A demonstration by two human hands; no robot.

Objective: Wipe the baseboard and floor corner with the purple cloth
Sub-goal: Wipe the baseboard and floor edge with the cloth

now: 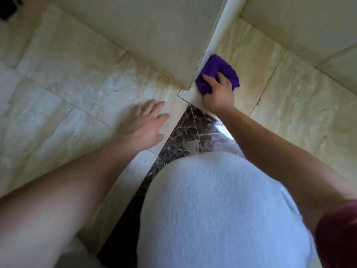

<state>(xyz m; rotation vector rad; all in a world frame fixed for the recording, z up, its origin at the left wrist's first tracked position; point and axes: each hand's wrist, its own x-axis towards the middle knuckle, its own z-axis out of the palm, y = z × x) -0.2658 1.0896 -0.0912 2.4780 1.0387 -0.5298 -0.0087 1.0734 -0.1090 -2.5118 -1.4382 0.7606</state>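
Observation:
My right hand (pixel 219 93) presses a bunched purple cloth (pixel 218 71) against the lower end of a white corner strip (pixel 220 29), where the beige marble baseboard (pixel 191 97) meets the wall's outer corner. My fingers lie spread over the cloth, and part of it is hidden under my palm. My left hand (pixel 144 125) rests flat and open on the beige wall tile to the left of the corner, holding nothing. Dark brown marble floor (pixel 190 132) shows as a wedge below the corner.
My knee in light grey trousers (pixel 218 206) fills the lower middle and covers most of the floor. Beige marble wall tiles (pixel 77 78) spread left and right (pixel 289 93) of the corner. A dark opening (pixel 8 7) sits at the top left edge.

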